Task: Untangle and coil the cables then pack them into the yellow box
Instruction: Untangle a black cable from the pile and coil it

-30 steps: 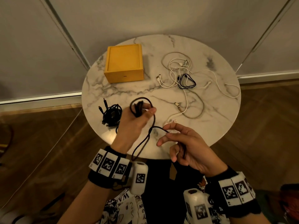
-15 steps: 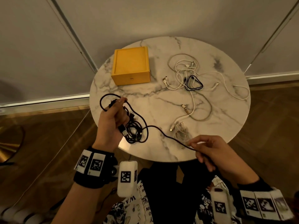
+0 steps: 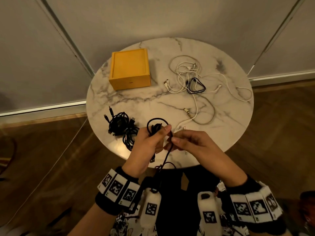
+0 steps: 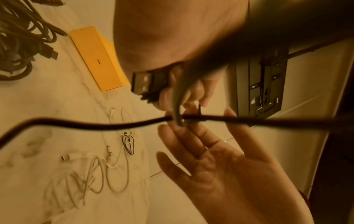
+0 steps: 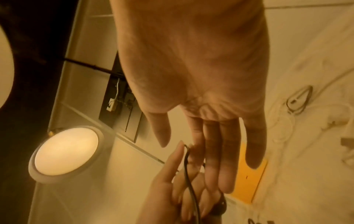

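My left hand [image 3: 151, 138] grips a half-wound black cable [image 3: 157, 120] above the near table edge; one loop stands above the fist, and its USB plug [image 4: 143, 83] sticks out below the fingers. My right hand [image 3: 192, 142] meets the left, its other fingers nearly straight, pinching the same cable [image 4: 95, 125] between thumb and index finger. The loose tail [image 3: 163, 166] hangs toward my lap. The yellow box [image 3: 130, 68] sits closed at the table's back left. A tangle of white cables [image 3: 196, 82] with a small black loop [image 3: 196, 86] lies at the back right.
A bundle of coiled black cables [image 3: 122, 126] lies on the round marble table [image 3: 153, 99] just left of my left hand. The table's near edge is under my hands. A wall runs behind the table; a lit round lamp [image 5: 65, 150] shows in the right wrist view.
My left hand moved right from above the black bundle back to the table's near middle. My right hand rose from the lower right to meet it, taking up the cable's slack.
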The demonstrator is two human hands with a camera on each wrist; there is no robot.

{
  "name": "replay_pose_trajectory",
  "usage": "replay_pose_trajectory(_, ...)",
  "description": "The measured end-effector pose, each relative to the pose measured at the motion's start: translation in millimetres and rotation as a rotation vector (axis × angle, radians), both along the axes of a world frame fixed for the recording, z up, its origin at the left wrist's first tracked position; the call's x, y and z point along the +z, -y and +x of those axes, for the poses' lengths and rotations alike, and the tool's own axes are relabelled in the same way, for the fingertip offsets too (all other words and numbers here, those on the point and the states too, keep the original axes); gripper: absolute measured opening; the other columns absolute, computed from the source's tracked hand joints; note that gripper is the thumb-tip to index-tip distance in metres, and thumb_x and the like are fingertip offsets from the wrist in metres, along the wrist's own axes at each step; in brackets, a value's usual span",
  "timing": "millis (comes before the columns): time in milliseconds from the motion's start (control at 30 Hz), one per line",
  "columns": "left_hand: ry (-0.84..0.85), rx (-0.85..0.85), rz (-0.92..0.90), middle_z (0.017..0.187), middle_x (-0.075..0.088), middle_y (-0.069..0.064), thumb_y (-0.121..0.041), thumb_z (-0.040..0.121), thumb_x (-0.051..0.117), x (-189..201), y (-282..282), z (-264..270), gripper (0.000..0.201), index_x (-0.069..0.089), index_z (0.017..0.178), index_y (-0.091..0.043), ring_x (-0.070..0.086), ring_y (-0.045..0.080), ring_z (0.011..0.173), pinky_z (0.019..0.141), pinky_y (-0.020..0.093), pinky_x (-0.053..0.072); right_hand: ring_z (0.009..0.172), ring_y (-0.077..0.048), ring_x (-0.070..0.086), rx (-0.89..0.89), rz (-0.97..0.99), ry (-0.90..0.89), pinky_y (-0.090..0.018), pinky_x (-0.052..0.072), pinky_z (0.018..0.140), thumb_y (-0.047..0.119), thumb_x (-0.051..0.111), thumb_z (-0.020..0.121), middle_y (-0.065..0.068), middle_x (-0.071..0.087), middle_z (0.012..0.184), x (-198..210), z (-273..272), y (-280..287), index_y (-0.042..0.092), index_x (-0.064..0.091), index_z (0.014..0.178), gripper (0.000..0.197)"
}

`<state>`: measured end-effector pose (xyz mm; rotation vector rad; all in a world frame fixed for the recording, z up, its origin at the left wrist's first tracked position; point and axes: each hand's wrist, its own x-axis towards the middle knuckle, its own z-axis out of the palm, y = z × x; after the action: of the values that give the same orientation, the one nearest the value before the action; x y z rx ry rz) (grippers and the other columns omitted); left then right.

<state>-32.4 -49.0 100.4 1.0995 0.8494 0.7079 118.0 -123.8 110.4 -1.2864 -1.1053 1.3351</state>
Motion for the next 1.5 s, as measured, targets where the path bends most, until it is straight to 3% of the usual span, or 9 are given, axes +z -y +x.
replay_pose_trajectory(267,-0.04,0.031,0.051,0.044,0.024,-0.006,-0.029,0.083,0.06,-1,-1,5,0.023,0.071,0.076,-0.01,0.017,0.009,0.041,0.045,0.029,0.014,0.071,-0.018,0.067,-0.013,-0.044,-0.022,-0.025,0.047,0.069,0.01,0.058,0.093,-0.012,0.073,0.077,-14,-12,-2,-0.005,0.065,0.087,0.018)
replay_pose_trajectory(400,-0.076,-0.061,-0.012,0.042,0.026,-0.004,-0.037,0.086,0.055,-2,-6,-1,0.037,0.063,0.062,-0.01,0.016,0.011,0.039,0.046,0.03,0.013,0.056,-0.028,0.062,-0.308,0.008,-0.132,-0.035,0.048,0.057,0.009,0.048,0.098,-0.015,0.063,0.062,-13,0,-10,-0.002,0.055,0.082,0.02)
replay_pose_trajectory(600,0.301,-0.368,-0.387,0.04,0.02,-0.009,-0.047,0.088,0.055,6,-7,-21,0.041,0.056,0.063,-0.014,0.012,0.011,0.039,0.043,0.023,0.016,0.035,-0.015,0.036,-0.364,0.062,-0.047,-0.024,0.033,0.038,0.009,0.054,0.096,-0.001,0.04,0.047,-34,11,-13,0.002,0.057,0.083,0.015)
replay_pose_trajectory(767,0.602,-0.417,-0.408,0.042,0.024,-0.004,-0.036,0.1,0.035,21,-13,-26,0.046,0.061,0.08,-0.004,0.02,0.011,0.038,0.044,0.023,0.022,0.054,-0.002,0.04,-0.114,0.118,0.265,-0.022,0.032,0.054,0.027,0.059,0.094,0.009,0.049,0.057,-55,-14,-2,0.022,0.066,0.078,0.018)
replay_pose_trajectory(967,0.311,-0.137,-0.087,0.046,0.033,-0.004,-0.031,0.097,0.036,19,-24,-18,0.04,0.065,0.09,-0.004,0.025,0.009,0.042,0.047,0.022,0.026,0.053,-0.009,0.044,0.195,0.064,0.399,-0.032,0.038,0.056,0.03,0.063,0.089,0.003,0.047,0.059,-38,-40,12,0.034,0.062,0.107,0.018)
replay_pose_trajectory(1133,-0.176,-0.195,0.388,0.06,0.056,0.003,-0.018,0.104,0.034,-1,-20,-12,0.03,0.059,0.1,-0.004,0.052,0.019,0.054,0.06,0.024,0.044,0.059,-0.02,0.041,0.32,-0.063,0.137,-0.034,0.033,0.057,0.033,0.064,0.089,-0.017,0.051,0.067,-23,-40,14,0.028,0.062,0.11,0.022)
replay_pose_trajectory(1300,-0.414,-0.324,0.564,0.064,0.062,-0.002,-0.022,0.102,0.043,-12,-10,-13,0.025,0.063,0.093,-0.01,0.061,0.013,0.063,0.063,0.025,0.048,0.051,-0.005,0.043,0.353,-0.095,0.099,-0.02,0.031,0.053,0.022,0.062,0.093,0.008,0.053,0.058,-15,-20,13,0.009,0.068,0.089,0.016)
replay_pose_trajectory(1400,-0.554,-0.479,0.651,0.054,0.051,-0.004,-0.029,0.1,0.044,-12,-4,-15,0.036,0.056,0.071,-0.011,0.053,0.02,0.054,0.057,0.039,0.043,0.047,-0.011,0.035,0.251,-0.123,-0.037,-0.022,0.026,0.046,0.042,0.054,0.094,-0.013,0.044,0.056,-14,-9,11,0.0,0.068,0.085,0.044)
replay_pose_trajectory(1500,-0.503,-0.513,0.437,0.05,0.044,0.002,-0.037,0.1,0.037,-7,4,-16,0.047,0.049,0.058,-0.02,0.042,0.027,0.048,0.051,0.028,0.033,0.047,-0.014,0.027,0.236,-0.164,-0.196,-0.021,0.02,0.043,0.068,0.046,0.085,-0.021,0.039,0.064,-12,-1,9,-0.01,0.062,0.097,0.081)
